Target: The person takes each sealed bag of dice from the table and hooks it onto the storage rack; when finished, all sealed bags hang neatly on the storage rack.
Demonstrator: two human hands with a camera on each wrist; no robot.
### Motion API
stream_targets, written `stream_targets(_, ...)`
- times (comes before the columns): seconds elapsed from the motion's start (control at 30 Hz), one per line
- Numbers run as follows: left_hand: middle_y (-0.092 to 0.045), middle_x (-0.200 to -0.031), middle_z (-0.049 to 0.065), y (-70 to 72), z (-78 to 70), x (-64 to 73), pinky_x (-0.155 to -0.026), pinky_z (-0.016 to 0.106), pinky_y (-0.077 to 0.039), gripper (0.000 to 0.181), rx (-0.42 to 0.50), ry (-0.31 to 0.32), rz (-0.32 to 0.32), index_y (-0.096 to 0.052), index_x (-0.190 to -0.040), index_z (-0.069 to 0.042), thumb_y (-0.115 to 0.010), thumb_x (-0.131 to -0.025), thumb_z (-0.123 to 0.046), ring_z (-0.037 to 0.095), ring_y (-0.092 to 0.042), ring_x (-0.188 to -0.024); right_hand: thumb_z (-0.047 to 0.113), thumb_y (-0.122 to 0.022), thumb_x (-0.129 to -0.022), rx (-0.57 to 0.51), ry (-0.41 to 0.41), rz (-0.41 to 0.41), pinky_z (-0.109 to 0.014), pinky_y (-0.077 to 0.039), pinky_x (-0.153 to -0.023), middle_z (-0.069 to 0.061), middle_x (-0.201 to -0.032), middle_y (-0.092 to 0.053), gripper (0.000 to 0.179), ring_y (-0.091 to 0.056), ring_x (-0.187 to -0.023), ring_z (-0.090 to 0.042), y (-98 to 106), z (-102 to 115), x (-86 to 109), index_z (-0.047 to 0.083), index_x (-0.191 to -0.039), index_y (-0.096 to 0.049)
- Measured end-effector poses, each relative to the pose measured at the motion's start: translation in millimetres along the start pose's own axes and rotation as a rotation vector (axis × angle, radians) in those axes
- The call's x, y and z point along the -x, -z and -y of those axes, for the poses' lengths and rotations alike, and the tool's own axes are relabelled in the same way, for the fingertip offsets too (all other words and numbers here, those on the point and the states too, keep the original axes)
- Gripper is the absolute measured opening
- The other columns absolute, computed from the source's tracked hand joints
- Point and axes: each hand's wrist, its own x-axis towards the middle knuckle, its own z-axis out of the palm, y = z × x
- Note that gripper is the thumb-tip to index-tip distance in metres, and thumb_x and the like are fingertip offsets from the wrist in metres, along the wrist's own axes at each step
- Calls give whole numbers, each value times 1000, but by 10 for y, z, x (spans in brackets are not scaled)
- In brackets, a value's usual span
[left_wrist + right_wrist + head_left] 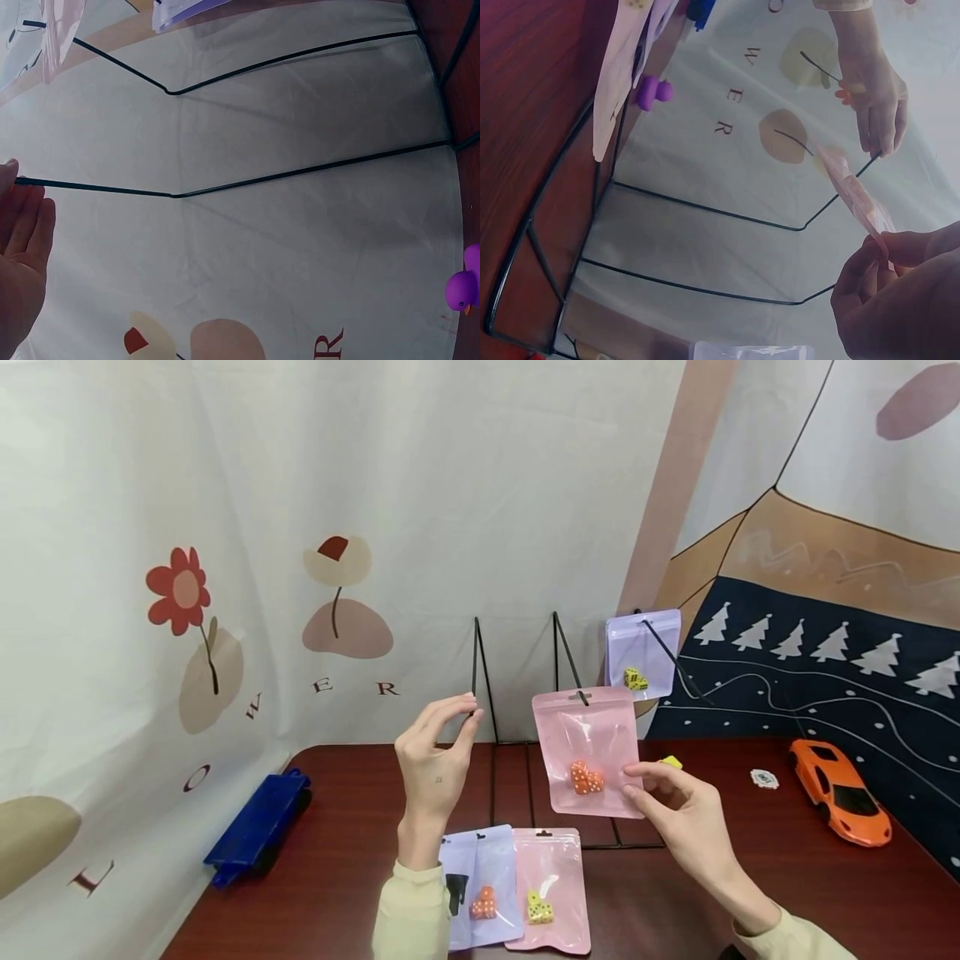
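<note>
A pink zip pouch (551,743) with orange dice (586,778) hangs by its slot on the middle hook (567,647) of a black wire rack. My right hand (693,827) pinches the pouch's lower right edge between thumb and fingers. To the left, my left hand (435,772) pinches the tip of the rack's left hook (112,188) with thumb and fingertips. Nothing hangs on that hook. On the table in front lie a pink pouch (551,860) with yellow dice and overlapping lilac pouches (495,852), one with orange dice.
A lilac pouch (645,647) with yellow dice hangs on the right hook. An orange toy car (840,793) and a small white chip (765,779) are at the right. A blue toy (258,827) sits at the left; a purple toy bird (463,289) shows near the rack base.
</note>
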Motion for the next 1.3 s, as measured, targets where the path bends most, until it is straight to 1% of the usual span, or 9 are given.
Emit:
stream_targets(0.23,-70,-92,9,0,9,-5,-80,29,-53,14,1,-2,-7,-72,-89,-1,-75,-77,6,23,-68,-89,-8,-73,-78,-10,1,11,-19,-45,-52,-4,-82,-63,25,-56,-67,-12,-23,18,-63,2,-101,-70)
stream_targets(0.53,-70,-91,10,0,14,-4,-80,28,-53,13,1,-6,-12,-72,-89,-1,-75,-78,5,23,-68,-88,-2,-74,-80,32,-25,23,-22,-44,-50,-3,-79,-61,23,-53,-65,-13,-53,-13,-136,5,-102,-70)
stream_targets(0.73,-70,-92,11,3,7,-10,-80,29,-53,12,4,0,-6,-72,-90,-1,-75,-79,3,23,-68,-89,-2,-73,-81,1,-24,22,-22,-43,-49,-5,-77,-63,23,-53,-63,-13,-67,-30,-188,3,-102,-70)
stream_targets(0.83,-70,-92,11,0,7,-12,-80,30,-53,13,7,-2,-2,-72,-90,-2,-75,-79,4,22,-68,-89,-2,-73,-81,-9,-39,18,-21,-45,-51,-5,-78,-64,23,-54,-64,-13,-70,-37,-210,3,-103,-69)
stream_targets(0.97,-71,-94,8,-3,10,-5,-80,30,-54,15,6,-9,0,-73,-91,-2,-75,-78,4,21,-68,-90,-2,-72,-82,-30,-53,12,-19,-47,-55,-5,-81,-66,22,-57,-67,-13,-77,-48,-229,2,-103,-69)
stream_targets(1.1,-71,-94,8,-2,1,-6,-80,30,-54,17,3,-9,1,-73,-91,-3,-75,-76,6,21,-68,-90,-2,-72,-82,-41,-35,17,-18,-48,-57,-10,-83,-66,23,-58,-69,-11,-85,-56,-241,0,-105,-69)
stream_targets(1.2,-71,-93,9,0,-9,-8,-80,29,-54,17,1,-8,0,-72,-91,-2,-76,-76,6,22,-68,-90,-3,-72,-82,-53,-27,14,-17,-47,-56,-11,-82,-66,24,-58,-68,-11,-94,-60,-250,-1,-105,-68)
stream_targets(1.3,-70,-93,9,4,-12,-6,-80,28,-53,15,-3,-5,1,-72,-90,-2,-76,-77,4,23,-68,-89,-3,-72,-81,-63,-40,3,-18,-46,-54,-10,-80,-66,24,-57,-66,-11,-105,-65,-264,0,-105,-69)
